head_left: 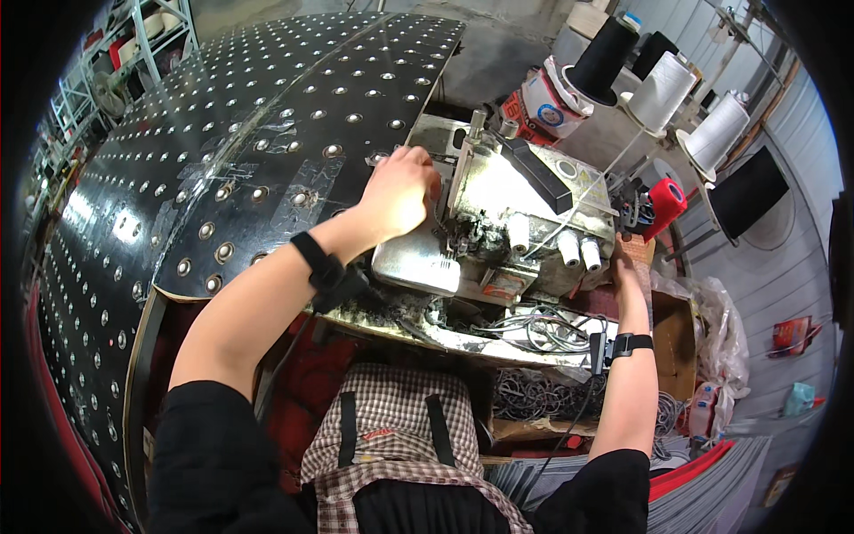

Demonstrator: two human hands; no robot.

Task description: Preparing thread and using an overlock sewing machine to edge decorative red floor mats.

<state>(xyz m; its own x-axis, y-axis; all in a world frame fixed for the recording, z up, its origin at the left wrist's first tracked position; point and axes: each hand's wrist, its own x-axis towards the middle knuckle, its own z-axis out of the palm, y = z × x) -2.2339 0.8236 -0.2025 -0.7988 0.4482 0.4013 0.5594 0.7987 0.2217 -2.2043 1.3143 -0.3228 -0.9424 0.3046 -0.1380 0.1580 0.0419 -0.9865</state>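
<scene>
Left hand (406, 191) arches over the sewing machine (487, 182), right hand (626, 262) beside it; grips cannot be told.

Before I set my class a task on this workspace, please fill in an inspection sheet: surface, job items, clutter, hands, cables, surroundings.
Surface: black table studded with metal balls, patched with clear tape.
Job items: sewing machine, grimy around its front; black thread cone, white thread cone and red spool beyond and to its right.
Clutter: cardboard box and crumpled clear plastic at right.
Hands: left hand at the machine's left side, right hand at its right; both sets of fingertips unclear.
Cables: grey loops, cord or tubing, lie loose below the machine; dark cable hangs near the right wrist.
Surroundings: shelving upper left, ribbed wall right.
</scene>
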